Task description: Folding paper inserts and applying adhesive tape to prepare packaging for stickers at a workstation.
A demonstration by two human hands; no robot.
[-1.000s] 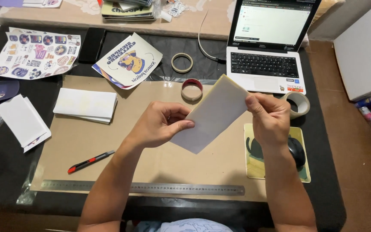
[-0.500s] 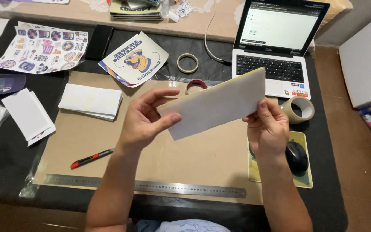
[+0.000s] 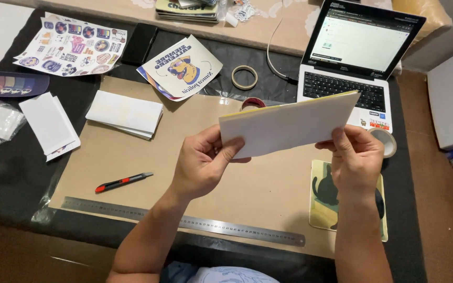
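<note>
At the far left of the dark desk lies a sheet of colourful stickers (image 3: 72, 44), and below it a small stack of white cards (image 3: 49, 124). Moving inward, a second white stack (image 3: 124, 112) rests on the brown cutting mat (image 3: 132, 162), with a red-and-black utility knife (image 3: 123, 182) near it and a long steel ruler (image 3: 184, 221) along the mat's near edge. A printed sheet with a cartoon dog (image 3: 182, 67) sits past the mat's top edge, a ring of tape (image 3: 244, 77) beside it.

Over the mat's middle, the left hand (image 3: 203, 162) pinches the lower left corner of a pale folded sheet (image 3: 289, 126), thumb in front, fingers curled behind. The sheet is held up in the air, tilted, its yellowish top edge rising toward the laptop (image 3: 360, 57). The right hand (image 3: 356, 157) grips its lower right corner the same way, closed on the paper.

It looks to me like an inspection or alignment step: the piece is lifted clear of the mat and being squared up between both hands. I'd judge the next move needs steady, even grip on both corners so the layers don't slip. A cat-print mouse pad (image 3: 323, 202) lies under the right wrist.
</note>
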